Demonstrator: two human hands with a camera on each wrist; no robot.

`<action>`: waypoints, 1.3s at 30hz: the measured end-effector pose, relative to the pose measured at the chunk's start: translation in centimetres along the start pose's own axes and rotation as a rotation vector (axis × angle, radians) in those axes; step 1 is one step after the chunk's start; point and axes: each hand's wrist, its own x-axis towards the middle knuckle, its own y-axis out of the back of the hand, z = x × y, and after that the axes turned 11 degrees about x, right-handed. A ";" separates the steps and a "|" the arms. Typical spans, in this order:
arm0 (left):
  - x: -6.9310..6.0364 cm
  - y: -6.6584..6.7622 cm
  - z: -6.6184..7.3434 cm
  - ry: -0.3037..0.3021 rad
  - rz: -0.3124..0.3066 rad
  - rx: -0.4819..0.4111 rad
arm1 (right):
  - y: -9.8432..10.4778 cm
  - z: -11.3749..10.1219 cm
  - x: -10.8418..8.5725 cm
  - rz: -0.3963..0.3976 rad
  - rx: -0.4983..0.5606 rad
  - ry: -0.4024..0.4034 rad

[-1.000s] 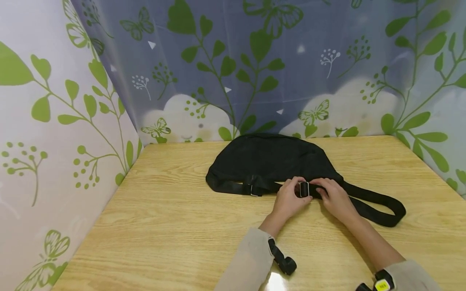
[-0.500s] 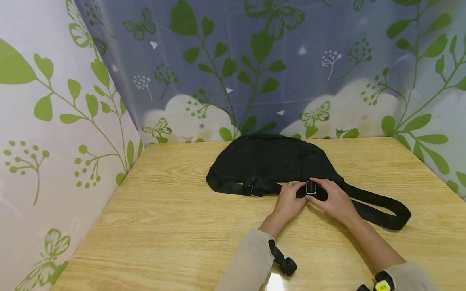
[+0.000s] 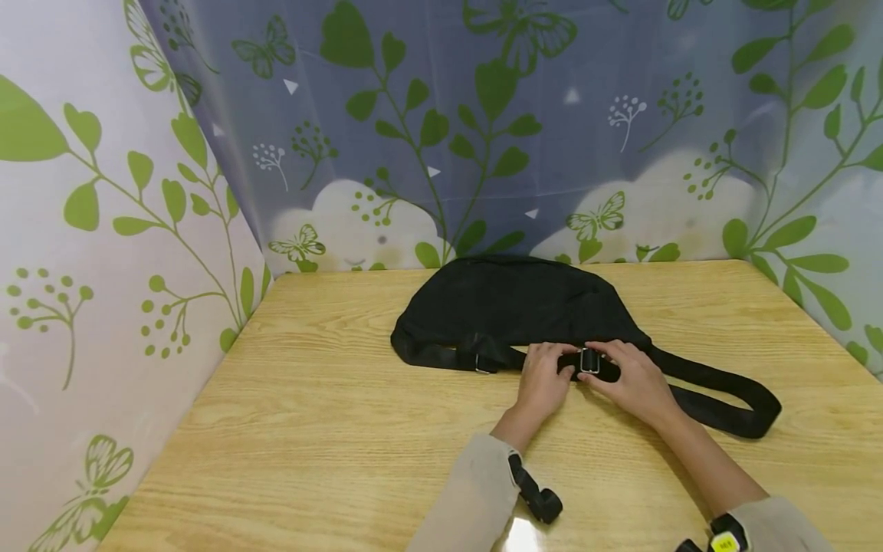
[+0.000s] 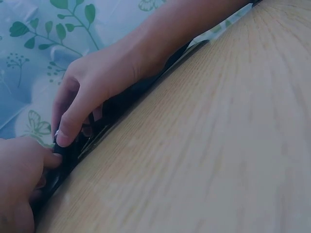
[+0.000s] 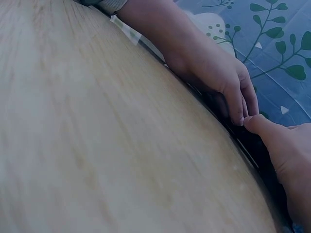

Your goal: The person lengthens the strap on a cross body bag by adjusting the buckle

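Observation:
A black waist bag [image 3: 510, 299] lies flat on the wooden table, with its black strap [image 3: 724, 377] running along its near side and looping out to the right. On the strap sits a silver-rimmed slide buckle [image 3: 589, 360]. My right hand [image 3: 638, 383] pinches this buckle between thumb and fingers. Just left of it, my left hand [image 3: 545, 379] pinches the strap. In the left wrist view, the right hand [image 4: 104, 77] reaches down with its thumb and fingers on the black strap. Fingers hide part of the webbing.
Farther left on the strap is another metal buckle [image 3: 483, 364] beside a bunched piece of webbing. The wooden table [image 3: 331, 445] meets a patterned cloth backdrop [image 3: 386, 138] at the back and sides. Black bands circle both wrists.
The right hand has shifted from the strap onto the buckle, which has slid slightly right. My left hand has moved off the buckle to the strap beside it. The strap loop reaches slightly farther right.

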 end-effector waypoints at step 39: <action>0.0 0.4 -0.3 0.061 0.252 -0.039 | -0.2 -0.5 0.2 0.048 0.373 -0.006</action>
